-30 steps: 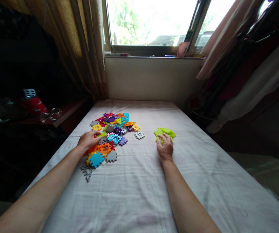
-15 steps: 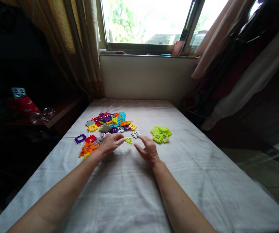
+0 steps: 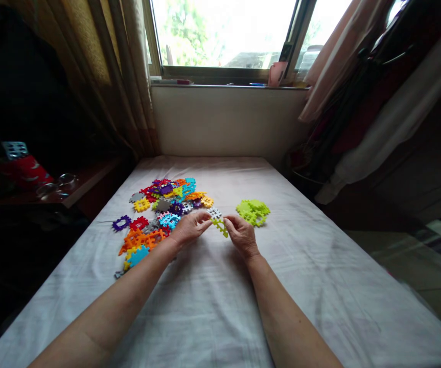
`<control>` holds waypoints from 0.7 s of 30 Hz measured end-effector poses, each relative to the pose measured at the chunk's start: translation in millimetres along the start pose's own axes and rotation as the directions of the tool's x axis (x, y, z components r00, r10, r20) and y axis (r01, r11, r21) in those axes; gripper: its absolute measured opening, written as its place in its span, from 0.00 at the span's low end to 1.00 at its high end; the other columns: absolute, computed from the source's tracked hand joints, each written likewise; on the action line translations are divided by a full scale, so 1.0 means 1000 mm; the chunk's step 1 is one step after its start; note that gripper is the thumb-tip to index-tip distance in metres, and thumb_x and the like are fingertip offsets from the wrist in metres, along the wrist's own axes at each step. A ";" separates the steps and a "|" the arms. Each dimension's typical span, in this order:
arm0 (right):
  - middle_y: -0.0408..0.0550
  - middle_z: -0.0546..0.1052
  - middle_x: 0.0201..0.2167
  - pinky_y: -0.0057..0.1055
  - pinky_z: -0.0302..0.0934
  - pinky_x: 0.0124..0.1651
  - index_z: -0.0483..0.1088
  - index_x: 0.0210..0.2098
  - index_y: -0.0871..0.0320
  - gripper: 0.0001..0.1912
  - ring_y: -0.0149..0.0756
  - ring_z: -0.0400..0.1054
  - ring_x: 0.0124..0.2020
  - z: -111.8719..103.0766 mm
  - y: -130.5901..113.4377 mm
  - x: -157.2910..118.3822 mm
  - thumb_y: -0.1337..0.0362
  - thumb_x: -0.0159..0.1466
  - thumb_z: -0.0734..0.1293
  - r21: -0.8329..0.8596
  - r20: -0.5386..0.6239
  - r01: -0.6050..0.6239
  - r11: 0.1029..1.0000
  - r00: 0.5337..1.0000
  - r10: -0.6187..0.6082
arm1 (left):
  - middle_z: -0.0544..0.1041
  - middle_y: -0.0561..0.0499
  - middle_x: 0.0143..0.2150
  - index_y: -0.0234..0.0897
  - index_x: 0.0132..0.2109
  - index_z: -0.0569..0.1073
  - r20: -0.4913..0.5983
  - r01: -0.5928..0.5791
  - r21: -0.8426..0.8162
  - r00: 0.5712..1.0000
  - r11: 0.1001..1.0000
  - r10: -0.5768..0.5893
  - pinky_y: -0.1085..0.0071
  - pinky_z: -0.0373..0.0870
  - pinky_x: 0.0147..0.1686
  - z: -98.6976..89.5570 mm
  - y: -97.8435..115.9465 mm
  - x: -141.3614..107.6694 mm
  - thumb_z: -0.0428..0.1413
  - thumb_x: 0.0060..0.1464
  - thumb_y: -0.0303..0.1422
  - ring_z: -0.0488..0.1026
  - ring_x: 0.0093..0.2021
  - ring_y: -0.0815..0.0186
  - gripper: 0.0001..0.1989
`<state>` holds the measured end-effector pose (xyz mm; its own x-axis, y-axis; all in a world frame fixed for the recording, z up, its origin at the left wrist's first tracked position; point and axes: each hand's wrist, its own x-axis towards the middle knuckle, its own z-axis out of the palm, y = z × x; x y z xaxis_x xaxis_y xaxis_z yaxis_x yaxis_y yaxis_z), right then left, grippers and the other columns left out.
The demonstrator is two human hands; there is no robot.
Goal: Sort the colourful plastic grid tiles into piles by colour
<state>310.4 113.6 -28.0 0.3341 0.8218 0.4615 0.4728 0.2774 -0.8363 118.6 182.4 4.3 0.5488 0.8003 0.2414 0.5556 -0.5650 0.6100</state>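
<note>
Between my two hands is a yellow-green interlocking plastic tile (image 3: 220,227) with cut-out openings, lifted a little off the sheet. My left hand (image 3: 192,227) pinches its left edge between thumb and fingers. On the other side, my right hand (image 3: 242,236) has its fingertips closed on the right edge. Just beyond the tile lies a white-grey lattice tile (image 3: 214,212). A small pile of lime-green tiles (image 3: 253,212) rests to the right, past my right hand. Left of my left hand spreads a heap of mixed-colour tiles (image 3: 165,189), partly hidden by my forearm.
The tiles lie on a bed-like surface with a pale sheet (image 3: 212,306). At the left stands a dark wooden table (image 3: 93,179) with glasses (image 3: 53,190) and a red container (image 3: 32,171). Clothes (image 3: 373,128) hang at the right. A pink cup (image 3: 277,74) is on the windowsill.
My right hand has closed in from an open posture and now grips the yellow-green tile. My left hand has moved right with it. The view has shifted slightly.
</note>
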 end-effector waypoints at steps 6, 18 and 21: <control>0.53 0.81 0.35 0.40 0.69 0.45 0.79 0.39 0.58 0.21 0.43 0.74 0.37 -0.034 0.045 0.015 0.50 0.62 0.61 -0.267 -0.384 -0.153 0.952 0.923 0.041 | 0.67 0.41 0.67 0.44 0.60 0.73 -0.192 0.243 0.389 0.965 0.889 -0.180 0.45 0.42 0.70 -0.045 -0.038 0.003 0.57 0.56 0.45 0.53 0.72 0.47 0.26; 0.61 0.74 0.52 0.52 0.63 0.58 0.79 0.42 0.59 0.17 0.51 0.68 0.53 -0.021 0.067 0.009 0.60 0.61 0.62 -0.463 -0.427 -0.086 0.882 0.894 -0.136 | 0.83 0.49 0.43 0.47 0.45 0.80 -0.113 0.377 0.507 0.921 0.775 -0.374 0.67 0.68 0.43 -0.090 -0.066 -0.025 0.46 0.61 0.49 0.77 0.44 0.57 0.21; 0.60 0.74 0.51 0.51 0.64 0.59 0.79 0.41 0.59 0.16 0.49 0.68 0.53 -0.021 0.067 0.009 0.61 0.60 0.63 -0.460 -0.434 -0.080 0.884 0.889 -0.145 | 0.82 0.47 0.47 0.44 0.49 0.79 -0.197 0.454 0.491 0.889 0.744 -0.412 0.66 0.69 0.43 -0.106 -0.080 -0.011 0.45 0.61 0.44 0.77 0.47 0.56 0.21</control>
<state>361.5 128.9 -73.5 0.5824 0.4743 0.6602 0.7663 -0.0494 -0.6406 1.9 240.2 32.8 0.1358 0.9844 0.1122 0.9689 -0.1556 0.1925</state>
